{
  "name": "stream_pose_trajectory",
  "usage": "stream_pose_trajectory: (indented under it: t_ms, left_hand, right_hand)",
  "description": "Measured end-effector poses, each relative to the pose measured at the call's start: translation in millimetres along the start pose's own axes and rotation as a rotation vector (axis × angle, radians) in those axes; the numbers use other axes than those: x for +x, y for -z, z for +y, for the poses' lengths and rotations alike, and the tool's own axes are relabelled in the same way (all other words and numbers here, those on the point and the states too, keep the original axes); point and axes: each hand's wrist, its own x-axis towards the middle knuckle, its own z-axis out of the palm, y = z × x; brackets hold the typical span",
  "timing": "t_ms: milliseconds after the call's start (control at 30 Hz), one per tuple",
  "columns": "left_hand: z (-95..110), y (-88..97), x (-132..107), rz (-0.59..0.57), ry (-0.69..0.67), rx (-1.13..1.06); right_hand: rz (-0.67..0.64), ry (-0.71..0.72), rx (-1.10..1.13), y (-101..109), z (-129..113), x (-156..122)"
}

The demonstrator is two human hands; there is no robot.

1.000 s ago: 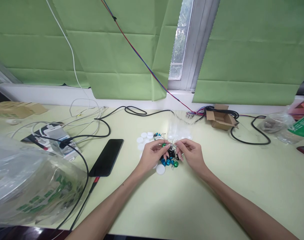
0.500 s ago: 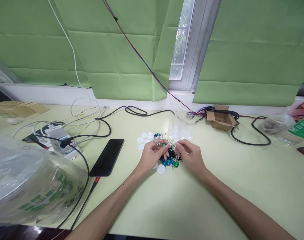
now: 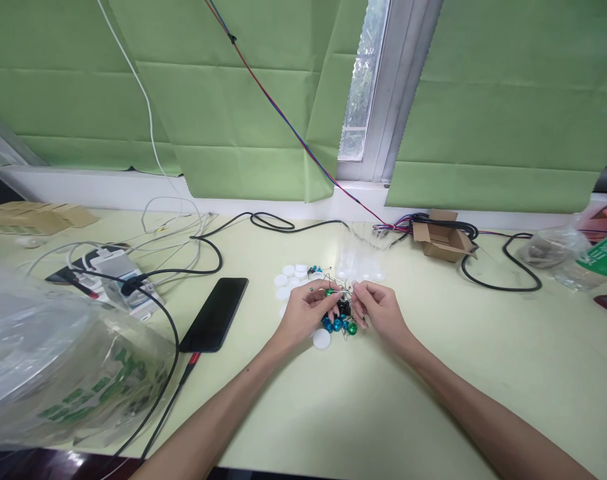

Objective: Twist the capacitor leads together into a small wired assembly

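Here the left hand (image 3: 303,315) and right hand (image 3: 382,311) pinch a small green round-headed part with thin wire legs (image 3: 328,292) between their fingertips. It sits just above round blue and green parts (image 3: 337,325) on the pale surface (image 3: 433,373).

Pale green table (image 3: 483,347), black phone (image 3: 214,314), white caps (image 3: 289,280), cables (image 3: 503,267)

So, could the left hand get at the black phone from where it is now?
Probably yes. The phone lies flat to the left of the left hand, with only bare table between them. That hand is pinching wire-legged parts, though.
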Motion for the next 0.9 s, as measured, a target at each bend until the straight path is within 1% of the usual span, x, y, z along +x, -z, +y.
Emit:
stream_pose_trajectory:
  t_ms: [100,167,267,333,433,600,733,900]
  left_hand:
    - [0.6,-0.1,-0.3,-0.003,0.000,0.002]
    - [0.8,-0.1,0.0,-0.002,0.001,0.003]
    - [0.4,0.4,1.2,0.009,0.006,-0.007]
    - [0.0,1.0,2.2,0.020,0.008,-0.021]
    - [0.1,2.1,3.2,0.035,0.006,-0.044]
    - [2.0,2.4,3.4,0.030,0.014,-0.067]
    - [1.8,2.3,2.8,0.007,0.011,-0.065]
    - [0.5,2.4,2.8,-0.003,0.004,-0.065]
  right_hand:
    - [-0.019,-0.046,0.073,0.7,2.4,1.3]
    - [-0.032,-0.048,0.087,1.2,3.7,1.7]
    - [-0.031,-0.028,0.053,1.9,3.7,1.9]
    - [0.001,0.008,-0.002,2.5,2.9,1.7]
    - [0.065,0.119,-0.138,4.7,3.2,0.6]
    - [0.145,0.411,-0.509,10.9,10.9,-1.1]
    - [0.148,0.515,-0.627,15.5,16.2,0.9]
    - [0.126,0.603,-0.684,19.1,17.3,3.6]
